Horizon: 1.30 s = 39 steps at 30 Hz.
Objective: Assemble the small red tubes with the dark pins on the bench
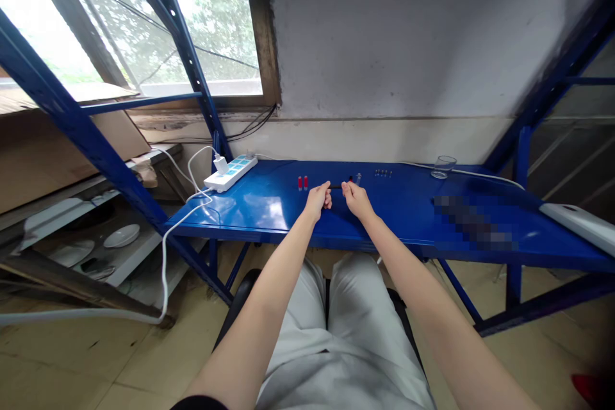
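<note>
Both my arms reach out over a blue metal shelf (pixel 269 205). My left hand (pixel 318 197) and my right hand (pixel 354 196) are closed on the two ends of a thin dark rod-like piece (pixel 336 186) held between them just above the shelf. Two small red parts (pixel 302 182) stand right behind my left hand. A small clear part (pixel 358 177) sits behind my right hand, and a row of tiny dark parts (pixel 383 173) lies further back.
A white power strip (pixel 230 172) with a plugged charger and white cable lies at the shelf's back left. A glass cup (pixel 442 166) stands at the back right. A white object (pixel 579 223) rests at the far right edge. Blue rack posts flank the shelf; bowls sit lower left.
</note>
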{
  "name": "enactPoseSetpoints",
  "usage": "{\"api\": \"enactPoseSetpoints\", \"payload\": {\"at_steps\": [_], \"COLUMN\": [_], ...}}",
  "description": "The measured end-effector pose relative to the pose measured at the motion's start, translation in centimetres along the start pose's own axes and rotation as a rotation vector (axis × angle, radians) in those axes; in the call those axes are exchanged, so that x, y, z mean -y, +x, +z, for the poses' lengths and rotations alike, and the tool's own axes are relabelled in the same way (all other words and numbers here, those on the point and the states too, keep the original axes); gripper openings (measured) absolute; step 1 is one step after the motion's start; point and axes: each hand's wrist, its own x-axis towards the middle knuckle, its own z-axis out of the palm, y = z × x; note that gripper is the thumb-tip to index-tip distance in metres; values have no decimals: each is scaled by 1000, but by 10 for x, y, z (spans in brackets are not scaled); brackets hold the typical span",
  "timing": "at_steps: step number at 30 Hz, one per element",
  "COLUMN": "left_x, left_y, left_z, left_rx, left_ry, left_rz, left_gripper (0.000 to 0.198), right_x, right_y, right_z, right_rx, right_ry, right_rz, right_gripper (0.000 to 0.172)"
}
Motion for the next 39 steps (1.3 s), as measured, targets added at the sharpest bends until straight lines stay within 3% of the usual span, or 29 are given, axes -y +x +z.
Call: {"api": "enactPoseSetpoints", "payload": {"at_steps": [13,26,39], "left_x": [1,4,4], "left_y": [-3,1,1], "left_z": [1,2,1], "left_rx": [15,-33,-38], "left_ry": [101,15,24], "left_rz": [142,54,78], "left_gripper": [28,31,37], "right_x": [-2,-2,1], "right_y": [1,1,0], "right_z": [-1,2,1], "right_rx": [-48,-12,4], "right_ry": [-19,-17,-22], "right_rz": [-19,-43,-55], "right_gripper": [45,43,45]}}
